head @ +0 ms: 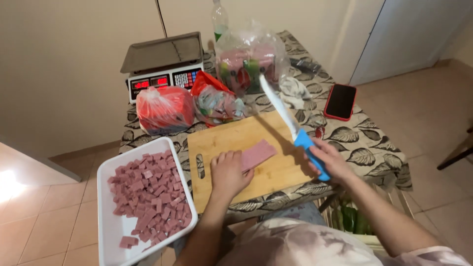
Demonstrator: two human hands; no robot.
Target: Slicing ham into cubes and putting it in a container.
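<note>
Cutting meat at my small table on the tiled floor (423,113).
My left hand (227,172) presses flat on the pink meat slab (257,153) on the wooden cutting board (231,135); my right hand (331,160) fingers wrap the blue-handled knife (290,125) above the leaf-patterned tablecloth (364,143).

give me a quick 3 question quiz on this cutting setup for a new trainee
1. True or false: the right hand holds the blue-handled knife with its blade lifted off the wooden cutting board.
2. What does the left hand rest on?
A. the weighing scale
B. the pink meat slab
C. the phone
3. Fill in: the diced pink cubes lie in a white ____ at the board's left.

Key:
1. True
2. B
3. tray
</note>
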